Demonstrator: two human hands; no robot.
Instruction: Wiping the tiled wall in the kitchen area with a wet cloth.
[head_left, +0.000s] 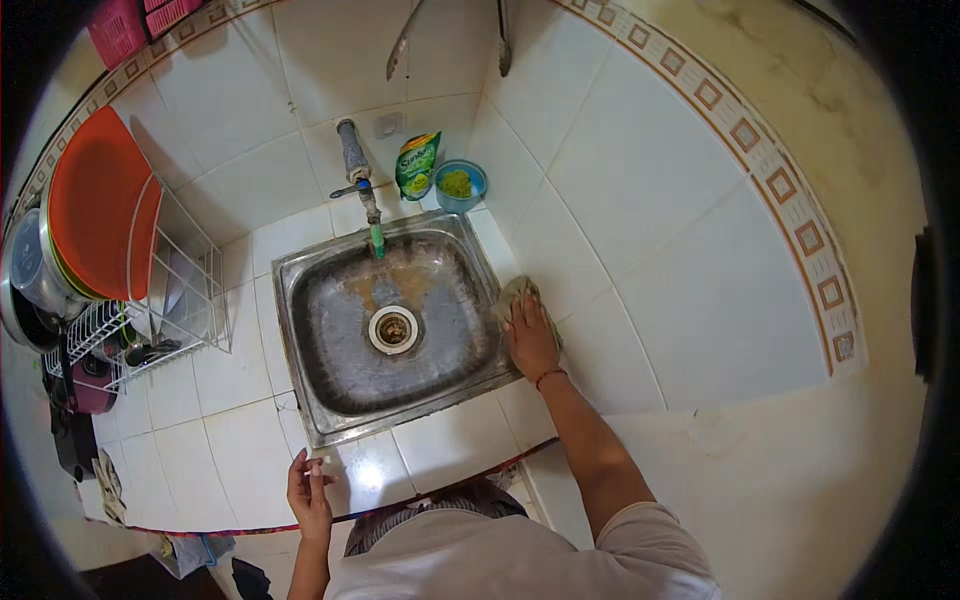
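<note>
My right hand (532, 337) presses a crumpled greenish cloth (516, 291) against the tiled strip at the right of the stainless steel sink (457, 375), beside the wall. Near the sink's front left corner my left hand (311, 487) is raised above the counter's front edge, its fingers loosely bent and holding nothing. The sink basin shows brown stains around a drain strainer (393, 330). Over it reaches a tap (364, 191) with a green hose end. Behind the sink, a green Sunlight pouch (418, 166) stands next to a blue bowl (460, 196) with a yellow-green scouring pad (454, 184).
On the left, a white wire dish rack (191, 277) holds an orange basin (101, 210), pans and other dishes. A rumpled cloth (110, 487) lies at the counter's far left. Tiled walls (600, 180) rise behind and to the right. Tongs (405, 41) hang above the tap.
</note>
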